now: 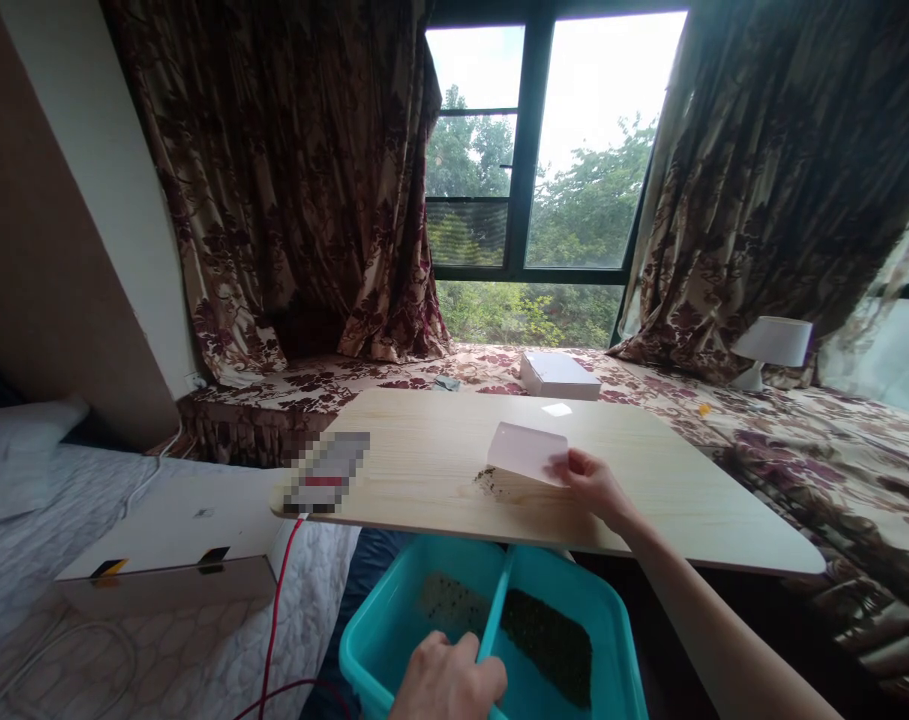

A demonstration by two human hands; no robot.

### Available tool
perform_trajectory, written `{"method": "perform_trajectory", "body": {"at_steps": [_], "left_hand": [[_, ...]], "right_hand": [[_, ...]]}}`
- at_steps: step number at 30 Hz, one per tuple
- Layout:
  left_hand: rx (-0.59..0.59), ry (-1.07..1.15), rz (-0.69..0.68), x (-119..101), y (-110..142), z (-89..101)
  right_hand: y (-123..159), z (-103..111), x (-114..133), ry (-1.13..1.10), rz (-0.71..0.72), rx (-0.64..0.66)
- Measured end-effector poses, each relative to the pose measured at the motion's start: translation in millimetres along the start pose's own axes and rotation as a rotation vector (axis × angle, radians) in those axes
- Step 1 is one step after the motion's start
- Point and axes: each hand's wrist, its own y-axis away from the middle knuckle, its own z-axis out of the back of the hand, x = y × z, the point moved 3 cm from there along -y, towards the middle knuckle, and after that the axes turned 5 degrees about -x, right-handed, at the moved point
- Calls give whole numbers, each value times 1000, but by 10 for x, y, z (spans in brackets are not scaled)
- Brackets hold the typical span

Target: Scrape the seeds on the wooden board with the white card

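Note:
My right hand (593,482) pinches the right end of a thin, pale translucent plastic sheet (525,450), tilted over the wooden tabletop (416,450). Just left of the sheet's lower edge, small dark bits (488,484) lie scattered on the wood. Below the table's front edge is a teal plastic bin (625,640) split in two by a divider (497,612). My left hand (446,677) is closed around the near part of that divider. Pale grainy stuff with dark specks (454,603) lies in the left compartment; a dark greenish-brown grainy mass (548,640) fills part of the right one.
A pixelated flat device (326,475) with a red cable (278,600) lies at the tabletop's left end. A white box (176,540) rests on the bed at left. On the window seat stand another white box (560,375) and a lamp (773,345).

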Motion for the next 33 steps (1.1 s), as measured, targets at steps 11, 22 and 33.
{"method": "perform_trajectory", "body": {"at_steps": [11, 22, 33], "left_hand": [[66, 58, 33, -13, -15, 22], [72, -7, 53, -6, -21, -7], [68, 18, 30, 45, -40, -92]], "right_hand": [[142, 116, -23, -31, -20, 53], [-3, -89, 55, -42, -11, 8], [201, 59, 5, 36, 32, 18]]}}
